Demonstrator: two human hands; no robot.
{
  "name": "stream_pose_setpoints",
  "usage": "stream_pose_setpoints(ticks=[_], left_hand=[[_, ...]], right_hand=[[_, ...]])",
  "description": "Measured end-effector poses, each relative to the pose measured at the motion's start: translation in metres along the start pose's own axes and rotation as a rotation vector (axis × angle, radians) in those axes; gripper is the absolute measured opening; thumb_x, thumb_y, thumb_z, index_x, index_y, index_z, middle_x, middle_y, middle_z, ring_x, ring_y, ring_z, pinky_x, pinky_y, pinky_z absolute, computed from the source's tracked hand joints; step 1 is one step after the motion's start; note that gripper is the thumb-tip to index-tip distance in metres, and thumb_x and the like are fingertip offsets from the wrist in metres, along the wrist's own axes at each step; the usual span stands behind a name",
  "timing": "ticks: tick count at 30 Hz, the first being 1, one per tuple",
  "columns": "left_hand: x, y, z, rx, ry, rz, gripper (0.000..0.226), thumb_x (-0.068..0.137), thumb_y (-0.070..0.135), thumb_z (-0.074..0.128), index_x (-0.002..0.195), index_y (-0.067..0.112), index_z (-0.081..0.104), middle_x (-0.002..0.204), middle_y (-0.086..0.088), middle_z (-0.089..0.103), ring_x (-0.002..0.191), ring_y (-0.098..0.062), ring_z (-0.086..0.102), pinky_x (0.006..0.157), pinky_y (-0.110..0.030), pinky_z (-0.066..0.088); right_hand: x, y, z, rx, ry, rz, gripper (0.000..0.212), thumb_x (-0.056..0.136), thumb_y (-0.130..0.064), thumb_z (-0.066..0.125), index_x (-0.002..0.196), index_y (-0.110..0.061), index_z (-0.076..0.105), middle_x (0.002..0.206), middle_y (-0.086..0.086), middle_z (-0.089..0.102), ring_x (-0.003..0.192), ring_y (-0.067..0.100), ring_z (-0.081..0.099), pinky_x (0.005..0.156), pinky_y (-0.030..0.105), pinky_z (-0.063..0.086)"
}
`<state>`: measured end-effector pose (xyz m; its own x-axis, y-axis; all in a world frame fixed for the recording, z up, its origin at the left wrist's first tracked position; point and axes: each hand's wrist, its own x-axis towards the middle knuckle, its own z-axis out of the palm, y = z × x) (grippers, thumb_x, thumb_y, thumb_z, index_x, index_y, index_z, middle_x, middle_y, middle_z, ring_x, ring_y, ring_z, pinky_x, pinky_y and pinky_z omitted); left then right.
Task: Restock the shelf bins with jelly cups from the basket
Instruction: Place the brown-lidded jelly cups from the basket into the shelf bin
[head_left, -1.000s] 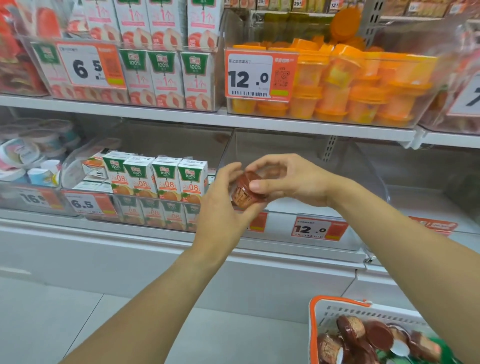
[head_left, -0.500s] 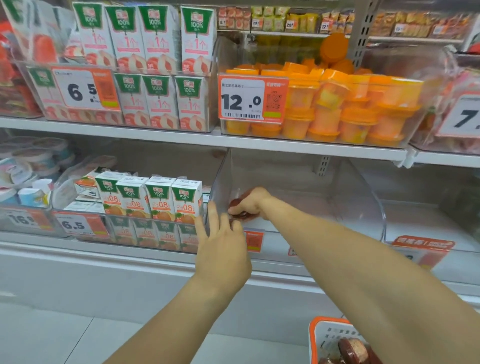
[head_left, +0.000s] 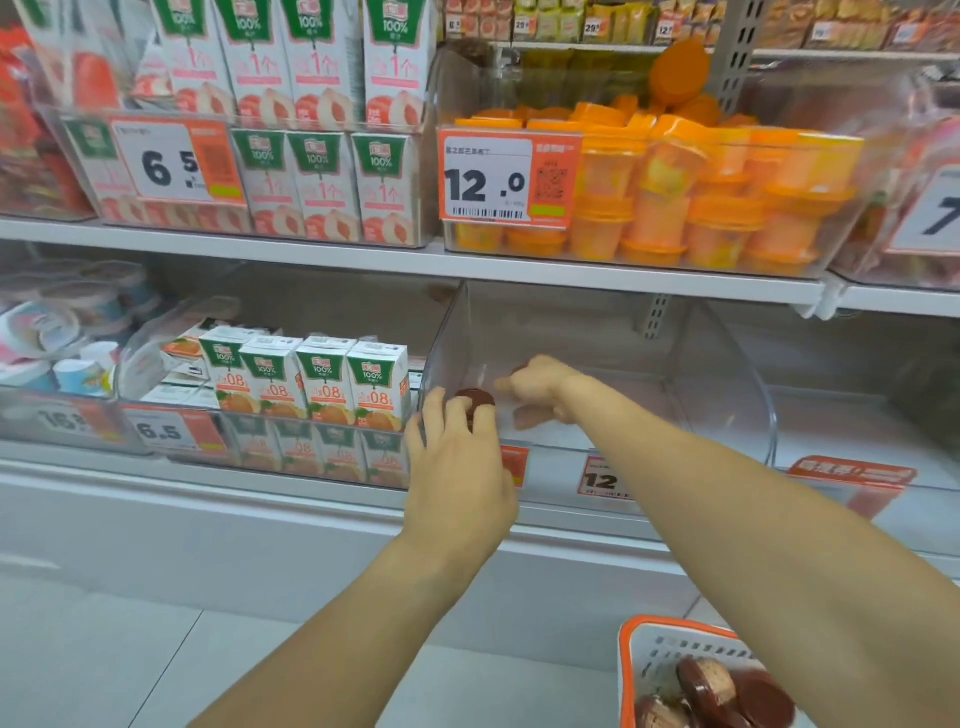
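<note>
The restock looks barely begun, judging from how things lie: at the left of the frame the juice cartons (head_left: 324, 379) stand in a neat row, matt printed card with sharp square edges, no part of this job; just right of them, at centre, the left hand (head_left: 460, 475) rests against the front lip of the clear bin (head_left: 727, 374) with its fingers straight and relaxed, holding nothing, its fingertips just in front of one jelly cup (head_left: 475, 401), a small round tub with a dark brown glossy lid, which sits in the bin's near left corner; whether the fingers touch the cup I cannot tell; the bin itself is thin transparent plastic, hard and smooth, with a curved right wall, and apart from that cup its floor shows pale and bare where the frame lets me see; further right, inside the bin, the right hand (head_left: 540, 387) is curled downward, and a dark sliver above its knuckles may be a second cup, but the frame is too blurred to say whether it grips anything; above, in the upper right, the orange cups (head_left: 701, 208) fill their own bin, translucent tubs with flat bright lids, stacked; at the lower right edge the basket (head_left: 631, 670), white perforated plastic with an orange rim, holds several more brown-lidded cups (head_left: 709, 688) lying tumbled on their sides, so most of the work appears left to do
</note>
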<state>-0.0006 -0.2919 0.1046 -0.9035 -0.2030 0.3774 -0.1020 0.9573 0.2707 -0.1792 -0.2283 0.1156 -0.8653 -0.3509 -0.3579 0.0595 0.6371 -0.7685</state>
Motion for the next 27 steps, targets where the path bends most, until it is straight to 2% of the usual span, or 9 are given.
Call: stream_pose_setpoints(ticks=[2, 4, 8, 11, 13, 17, 19, 21, 27], left_hand=[[-0.003, 0.004, -0.005, -0.394, 0.14, 0.077, 0.033, 0.077, 0.012, 0.05, 0.106, 0.018, 0.065, 0.109, 0.003, 0.062, 0.11, -0.017, 0.054, 0.095, -0.03, 0.043], [-0.008, 0.017, -0.008, -0.713, 0.068, 0.098, 0.024, 0.077, 0.012, 0.048, 0.086, 0.024, 0.067, 0.082, 0.007, 0.068, 0.075, -0.009, 0.061, 0.073, -0.021, 0.049], [-0.025, 0.066, 0.017, -0.746, -0.292, 0.061, 0.022, 0.083, 0.009, 0.052, 0.081, 0.026, 0.066, 0.071, 0.006, 0.066, 0.059, -0.013, 0.058, 0.06, -0.025, 0.047], [-0.041, 0.097, 0.059, -0.439, -0.824, 0.22, 0.017, 0.093, 0.019, 0.057, 0.105, 0.011, 0.068, 0.083, 0.005, 0.064, 0.073, -0.015, 0.059, 0.07, -0.024, 0.045], [-0.059, 0.109, 0.094, -0.242, -1.065, 0.246, 0.03, 0.094, 0.032, 0.059, 0.108, 0.007, 0.069, 0.091, -0.005, 0.071, 0.085, -0.026, 0.067, 0.077, -0.031, 0.053], [-0.12, 0.132, 0.165, -0.277, -0.985, 0.052, 0.022, 0.094, 0.016, 0.056, 0.107, 0.003, 0.066, 0.112, -0.017, 0.067, 0.105, -0.033, 0.062, 0.087, -0.037, 0.052], [-0.155, 0.139, 0.195, -0.276, -0.946, 0.009, 0.033, 0.091, 0.014, 0.057, 0.123, 0.005, 0.057, 0.128, -0.016, 0.056, 0.117, -0.031, 0.053, 0.097, -0.037, 0.047], [-0.186, 0.14, 0.221, -0.134, -0.869, 0.121, 0.06, 0.086, 0.011, 0.062, 0.142, 0.01, 0.039, 0.145, -0.014, 0.035, 0.135, -0.033, 0.035, 0.113, -0.037, 0.035], [-0.181, 0.144, 0.249, 0.202, -0.731, 0.307, 0.096, 0.085, 0.005, 0.068, 0.157, 0.012, 0.005, 0.164, -0.014, 0.007, 0.152, -0.035, 0.005, 0.125, -0.044, 0.011]], right_hand=[[-0.023, 0.003, -0.023, -0.12, 0.244, -0.135, 0.031, 0.096, -0.026, 0.061, 0.111, 0.001, 0.064, 0.107, 0.016, 0.069, 0.089, 0.029, 0.07, 0.075, 0.04, 0.06], [-0.067, 0.017, -0.046, 0.087, 0.309, -0.28, 0.019, 0.098, -0.021, 0.057, 0.095, -0.006, 0.068, 0.089, 0.011, 0.07, 0.069, 0.019, 0.068, 0.055, 0.03, 0.055], [-0.172, 0.092, -0.106, 0.301, -0.135, -0.217, 0.02, 0.099, -0.016, 0.055, 0.099, -0.001, 0.068, 0.066, 0.005, 0.057, 0.052, 0.015, 0.051, 0.041, 0.021, 0.036], [-0.203, 0.181, -0.123, 0.08, -0.475, 0.1, 0.021, 0.092, -0.02, 0.067, 0.1, -0.001, 0.07, 0.058, 0.002, 0.045, 0.049, 0.014, 0.041, 0.042, 0.021, 0.03], [-0.212, 0.248, -0.109, -0.26, -0.54, 0.288, 0.008, 0.089, -0.021, 0.071, 0.087, -0.014, 0.073, 0.054, -0.002, 0.048, 0.049, 0.015, 0.042, 0.045, 0.024, 0.033], [-0.219, 0.363, -0.059, -0.793, -0.236, 0.279, 0.021, 0.089, -0.017, 0.057, 0.099, -0.007, 0.072, 0.086, 0.011, 0.067, 0.078, 0.026, 0.064, 0.07, 0.033, 0.053], [-0.227, 0.4, -0.036, -0.775, -0.017, 0.209, 0.026, 0.096, -0.016, 0.051, 0.119, -0.008, 0.061, 0.118, 0.014, 0.059, 0.106, 0.03, 0.059, 0.084, 0.036, 0.049], [-0.235, 0.424, -0.013, -0.772, 0.006, 0.115, 0.038, 0.099, -0.019, 0.047, 0.136, -0.012, 0.046, 0.136, 0.013, 0.044, 0.124, 0.031, 0.044, 0.098, 0.039, 0.044], [-0.226, 0.444, 0.005, -0.749, 0.079, 0.075, 0.063, 0.093, -0.017, 0.05, 0.152, -0.015, 0.027, 0.145, 0.011, 0.041, 0.133, 0.032, 0.035, 0.109, 0.043, 0.039]])
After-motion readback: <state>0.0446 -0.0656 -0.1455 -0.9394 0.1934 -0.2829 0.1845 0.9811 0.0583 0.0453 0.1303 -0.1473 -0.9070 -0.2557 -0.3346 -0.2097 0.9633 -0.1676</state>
